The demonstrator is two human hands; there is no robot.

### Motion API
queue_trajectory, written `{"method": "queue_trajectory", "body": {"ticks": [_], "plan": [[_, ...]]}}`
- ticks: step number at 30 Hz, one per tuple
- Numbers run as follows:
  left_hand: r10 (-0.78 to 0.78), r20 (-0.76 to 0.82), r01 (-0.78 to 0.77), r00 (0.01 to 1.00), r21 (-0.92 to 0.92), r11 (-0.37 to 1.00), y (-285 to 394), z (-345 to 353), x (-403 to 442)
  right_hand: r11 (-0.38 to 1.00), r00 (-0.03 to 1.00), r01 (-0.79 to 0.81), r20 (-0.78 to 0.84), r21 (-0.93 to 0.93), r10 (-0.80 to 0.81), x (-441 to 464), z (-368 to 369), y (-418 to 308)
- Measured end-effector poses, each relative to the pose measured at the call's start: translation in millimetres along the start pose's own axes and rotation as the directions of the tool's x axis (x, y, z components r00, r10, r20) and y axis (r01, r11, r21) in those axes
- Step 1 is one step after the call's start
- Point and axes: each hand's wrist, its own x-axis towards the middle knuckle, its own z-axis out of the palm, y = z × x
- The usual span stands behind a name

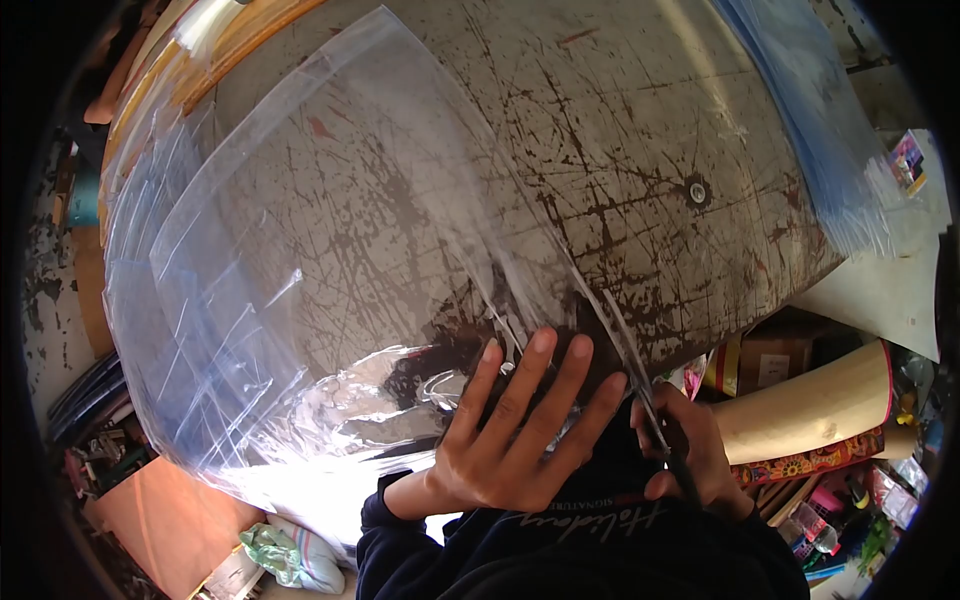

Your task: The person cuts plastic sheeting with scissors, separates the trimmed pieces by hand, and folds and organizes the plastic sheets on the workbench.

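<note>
A large clear plastic sheet [330, 110] lies over the worn tabletop [620, 130], its near part creased and shining. My left hand [520, 440] rests flat on the sheet near the table's front edge, fingers spread and pointing away from me. To its right, my right hand [697, 440] is closed around the dark handle of a pair of scissors [652, 412]. The metal blades point away from me along the sheet's right edge, close to my left little finger. Part of the handle is hidden by my fingers.
More clear plastic sheets [150, 300] lie at the table's left side. A stack of bluish plastic [815, 130] hangs over the right edge. A screw head [697, 192] sits in the tabletop. A cream roll [810, 410] and assorted clutter stand below right; an orange board [175, 530] is below left.
</note>
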Motion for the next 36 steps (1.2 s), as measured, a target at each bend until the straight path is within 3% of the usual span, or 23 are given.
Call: {"method": "queue_trajectory", "body": {"ticks": [6, 8, 18, 23, 26, 36], "plan": [[0.0, -0.006, 0.0, 1.0, -0.002, 1.0, -1, 0, 0, 0.997, 0.998, -0.053, -0.041, -0.061, 0.05, -3, 1, -3], [0.004, -0.003, -0.005, 1.0, -0.04, 0.999, 0, 0, -1, 0.995, 0.992, -0.098, -0.074, 0.029, 0.1, -2, 3, -6], [0.025, -0.003, -0.025, 1.0, 0.026, 0.999, -1, 2, -4, 0.998, 0.997, -0.056, -0.046, 0.018, 0.057, 1, 6, -8], [0.015, -0.055, -0.013, 0.998, 0.038, 0.999, 1, 7, -7, 0.993, 0.997, -0.052, -0.069, -0.109, 0.045, -2, 6, -13], [0.024, -0.037, -0.022, 0.999, 0.042, 0.999, 0, 6, -6, 0.997, 0.993, -0.081, -0.086, 0.003, 0.081, -3, 9, -1], [0.02, -0.051, -0.02, 0.998, 0.015, 1.0, 2, 7, -7, 0.998, 0.992, -0.043, -0.118, -0.04, 0.038, -1, 6, -6]]}}
